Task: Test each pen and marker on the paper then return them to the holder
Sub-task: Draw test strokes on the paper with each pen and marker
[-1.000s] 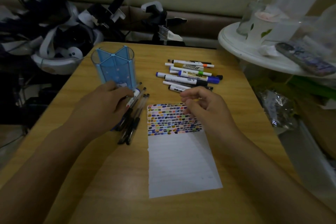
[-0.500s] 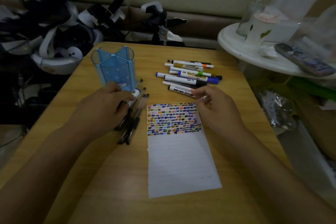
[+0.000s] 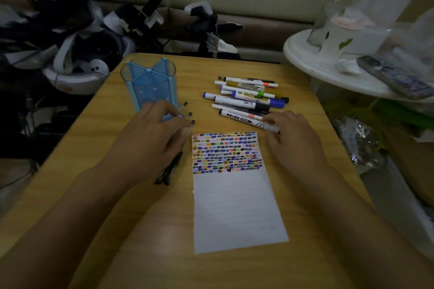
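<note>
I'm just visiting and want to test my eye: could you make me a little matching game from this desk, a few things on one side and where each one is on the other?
Things:
1. blue holder
2. paper
3. heap of markers
4. gel pens

Places:
A. partly under the left hand
B. at the table's far edge, behind the paper
C. standing at the table's far left
D. flat between the two forearms

Pairs: 1-C, 2-D, 3-B, 4-A

Wooden table point(image 3: 305, 91) stood beside white round stand point(image 3: 303, 54) bearing remote point(image 3: 394, 77); headsets point(image 3: 77, 63) lay piled far left.
</note>
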Demonstrator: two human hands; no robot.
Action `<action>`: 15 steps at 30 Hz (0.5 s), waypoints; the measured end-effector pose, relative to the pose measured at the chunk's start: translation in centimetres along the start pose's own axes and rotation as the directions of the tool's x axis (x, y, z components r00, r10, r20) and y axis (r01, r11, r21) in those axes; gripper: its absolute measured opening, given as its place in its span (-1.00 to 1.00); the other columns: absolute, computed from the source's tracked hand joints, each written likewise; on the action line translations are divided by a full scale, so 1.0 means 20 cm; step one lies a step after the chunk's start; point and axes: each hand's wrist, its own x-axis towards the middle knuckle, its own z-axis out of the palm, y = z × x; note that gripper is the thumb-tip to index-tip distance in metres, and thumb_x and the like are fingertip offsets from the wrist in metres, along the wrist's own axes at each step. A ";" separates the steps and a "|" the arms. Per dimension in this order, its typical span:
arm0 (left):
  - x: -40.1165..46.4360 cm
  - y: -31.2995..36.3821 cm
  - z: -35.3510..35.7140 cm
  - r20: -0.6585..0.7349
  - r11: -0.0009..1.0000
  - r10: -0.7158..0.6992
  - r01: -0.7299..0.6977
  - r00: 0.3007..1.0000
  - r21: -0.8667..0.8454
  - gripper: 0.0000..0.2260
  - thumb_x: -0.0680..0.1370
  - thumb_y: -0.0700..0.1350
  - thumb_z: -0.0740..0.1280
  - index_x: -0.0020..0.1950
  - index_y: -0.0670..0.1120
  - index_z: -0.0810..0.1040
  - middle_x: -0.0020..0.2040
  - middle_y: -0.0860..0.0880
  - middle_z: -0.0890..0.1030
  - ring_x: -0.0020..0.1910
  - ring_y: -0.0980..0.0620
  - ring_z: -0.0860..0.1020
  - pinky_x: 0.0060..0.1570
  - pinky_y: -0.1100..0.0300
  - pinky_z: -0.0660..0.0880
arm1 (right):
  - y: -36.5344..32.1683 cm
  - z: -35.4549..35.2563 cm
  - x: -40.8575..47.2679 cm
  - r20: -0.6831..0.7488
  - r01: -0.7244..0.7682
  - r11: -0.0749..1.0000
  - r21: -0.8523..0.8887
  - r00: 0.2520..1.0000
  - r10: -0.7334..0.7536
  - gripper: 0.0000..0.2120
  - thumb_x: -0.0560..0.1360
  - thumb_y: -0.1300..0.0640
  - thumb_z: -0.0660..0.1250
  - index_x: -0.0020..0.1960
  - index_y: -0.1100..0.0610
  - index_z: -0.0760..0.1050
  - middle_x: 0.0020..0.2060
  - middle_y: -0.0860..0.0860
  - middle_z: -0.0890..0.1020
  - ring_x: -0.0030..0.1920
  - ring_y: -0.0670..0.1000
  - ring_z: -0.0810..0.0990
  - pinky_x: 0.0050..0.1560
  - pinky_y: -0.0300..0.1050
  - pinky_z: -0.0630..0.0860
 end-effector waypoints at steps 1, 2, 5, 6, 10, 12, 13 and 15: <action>0.00 0.01 0.00 0.020 1.000 0.030 -0.030 0.999 -0.010 -0.70 0.55 0.01 0.33 0.28 0.02 0.57 0.19 -0.04 0.48 0.13 -0.06 0.43 -0.01 0.06 0.46 | 0.00 0.00 0.00 0.002 0.001 1.000 -0.015 1.000 -0.001 -0.69 0.60 0.04 0.30 0.34 -0.03 0.50 0.22 -0.04 0.55 0.18 -0.03 0.45 -0.02 -0.19 0.32; 0.00 0.03 0.01 0.050 0.998 0.056 -0.055 0.997 -0.027 -0.68 0.55 0.05 0.31 0.29 0.04 0.56 0.21 -0.02 0.48 0.17 -0.04 0.43 0.05 0.05 0.46 | 0.00 0.00 0.00 0.006 -0.002 0.999 -0.032 1.000 0.002 -0.70 0.61 0.03 0.30 0.33 -0.03 0.50 0.21 -0.04 0.55 0.18 -0.03 0.45 -0.02 -0.19 0.32; 0.00 0.08 0.02 0.163 0.994 0.094 -0.085 0.982 -0.063 -0.56 0.54 0.20 0.25 0.38 0.07 0.50 0.29 0.05 0.46 0.29 0.03 0.36 0.22 0.05 0.39 | 0.00 0.00 0.00 0.017 -0.022 0.998 -0.060 1.000 0.023 -0.69 0.60 0.00 0.31 0.33 -0.04 0.49 0.18 -0.05 0.54 0.16 -0.04 0.45 -0.03 -0.19 0.33; 0.00 0.09 0.02 0.193 0.994 0.102 -0.091 0.976 -0.065 -0.51 0.53 0.26 0.23 0.40 0.08 0.48 0.31 0.07 0.45 0.32 0.05 0.34 0.26 0.06 0.36 | 0.00 0.00 0.00 0.024 -0.028 0.998 -0.060 0.999 0.029 -0.69 0.60 -0.02 0.31 0.33 -0.05 0.50 0.15 -0.05 0.54 0.14 -0.04 0.44 -0.04 -0.18 0.34; 0.00 0.10 0.05 0.287 0.993 0.120 -0.115 0.950 -0.035 -0.31 0.45 0.46 0.05 0.46 0.12 0.39 0.38 0.12 0.37 0.38 0.10 0.25 0.35 0.11 0.25 | 0.00 -0.01 0.00 0.060 -0.030 0.999 -0.045 0.998 0.032 -0.73 0.59 -0.08 0.32 0.27 -0.08 0.53 0.05 -0.07 0.54 0.08 -0.07 0.43 -0.04 -0.15 0.39; 0.00 0.10 0.05 0.311 0.992 0.124 -0.128 0.942 -0.010 -0.22 0.41 0.51 -0.03 0.47 0.10 0.37 0.40 0.10 0.35 0.41 0.09 0.22 0.37 0.11 0.22 | 0.01 -0.02 -0.01 0.070 -0.029 0.999 -0.035 0.997 0.032 -0.75 0.59 -0.08 0.31 0.25 -0.08 0.55 0.00 -0.09 0.52 0.05 -0.09 0.41 -0.04 -0.15 0.38; 0.01 0.10 0.05 0.320 0.991 0.126 -0.132 0.939 -0.002 -0.19 0.39 0.52 -0.05 0.47 0.09 0.38 0.41 0.09 0.36 0.41 0.08 0.21 0.38 0.10 0.22 | 0.01 -0.02 -0.01 0.074 -0.037 0.999 -0.026 0.997 0.038 -0.76 0.60 -0.07 0.31 0.24 -0.08 0.55 -0.02 -0.10 0.50 0.04 -0.10 0.40 -0.04 -0.15 0.38; 0.01 0.10 0.05 0.337 0.991 0.120 -0.131 0.934 0.012 -0.16 0.37 0.55 -0.06 0.48 0.08 0.36 0.42 0.08 0.34 0.42 0.07 0.19 0.39 0.10 0.20 | 0.02 -0.03 -0.01 0.078 -0.067 0.998 0.021 0.995 0.065 -0.78 0.60 -0.05 0.31 0.22 -0.07 0.55 -0.03 -0.12 0.49 0.02 -0.11 0.43 -0.05 -0.17 0.37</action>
